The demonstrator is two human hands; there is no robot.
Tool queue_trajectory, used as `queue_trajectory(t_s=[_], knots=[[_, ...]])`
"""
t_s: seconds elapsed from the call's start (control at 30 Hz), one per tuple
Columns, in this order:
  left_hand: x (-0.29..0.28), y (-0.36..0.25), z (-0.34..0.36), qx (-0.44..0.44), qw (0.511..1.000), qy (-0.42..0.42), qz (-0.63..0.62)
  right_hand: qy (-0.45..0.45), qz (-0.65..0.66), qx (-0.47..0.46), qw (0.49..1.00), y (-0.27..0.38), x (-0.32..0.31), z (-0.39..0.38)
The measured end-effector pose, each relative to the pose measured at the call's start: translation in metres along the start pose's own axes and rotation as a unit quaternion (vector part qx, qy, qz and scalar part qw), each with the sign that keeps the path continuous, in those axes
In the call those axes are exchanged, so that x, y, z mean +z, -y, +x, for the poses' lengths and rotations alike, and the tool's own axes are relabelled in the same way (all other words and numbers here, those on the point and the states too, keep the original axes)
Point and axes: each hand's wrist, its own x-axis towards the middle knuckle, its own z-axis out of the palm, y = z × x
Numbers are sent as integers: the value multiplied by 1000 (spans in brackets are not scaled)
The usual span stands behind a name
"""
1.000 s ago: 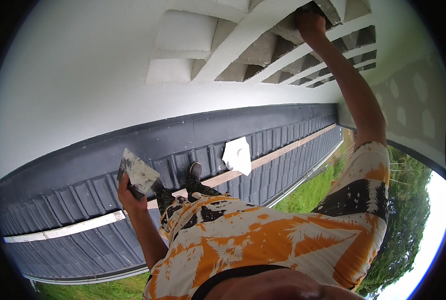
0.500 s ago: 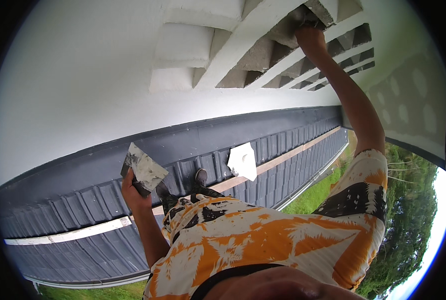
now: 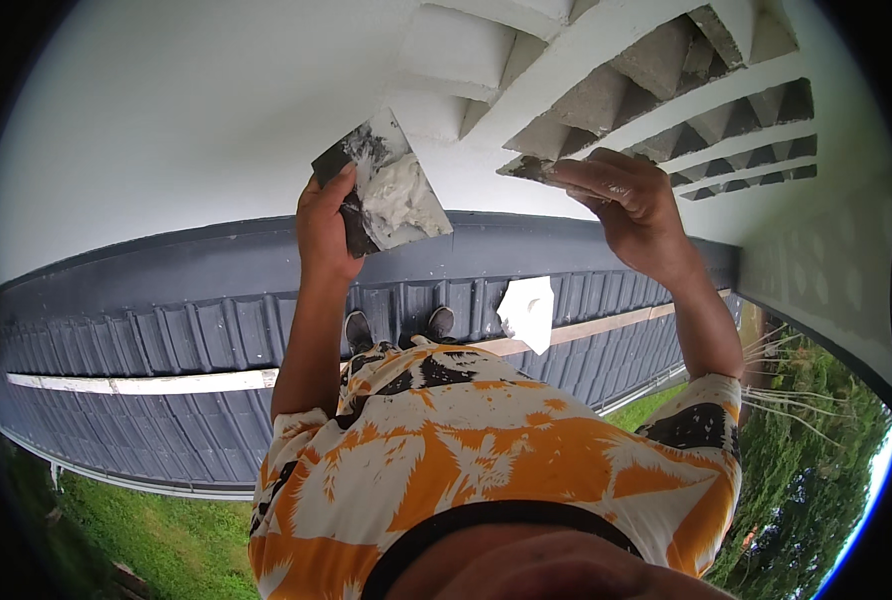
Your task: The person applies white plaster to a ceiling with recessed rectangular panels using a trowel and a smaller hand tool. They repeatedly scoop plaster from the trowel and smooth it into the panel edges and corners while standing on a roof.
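Note:
My left hand grips a square, dark-stained plate with a lump of white paste on it, raised in front of the white wall. Right of it, my right hand has its fingers closed on a paste-smeared scraper, whose blade shows partly beyond the fingertips, just below the lower edge of the white lattice openings with rough grey insides.
A dark ribbed roof runs below me under my feet, with a long pale wooden batten along it. A white irregular piece lies on the roof. Grass and trees lie beyond the edge.
My left hand has risen with the plate toward the wall. My right hand has come out of the lattice opening, down and toward the plate, and the scraper now shows.

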Motion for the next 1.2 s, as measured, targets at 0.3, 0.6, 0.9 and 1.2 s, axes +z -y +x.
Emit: queue_trajectory(t_s=[0.3,0.6,0.9,1.2], knots=[[53,-17,-1,18,989,113,97,46,-94,-48,993,6,12,10],[62,-3,-4,35,993,59,93,79,-48,-67,993,2,30,10],[48,-30,15,93,994,-44,45,6,406,202,891,-30,20,-14],[128,-148,49,433,896,85,44,-278,-382,93,876,-132,-83,-18]])
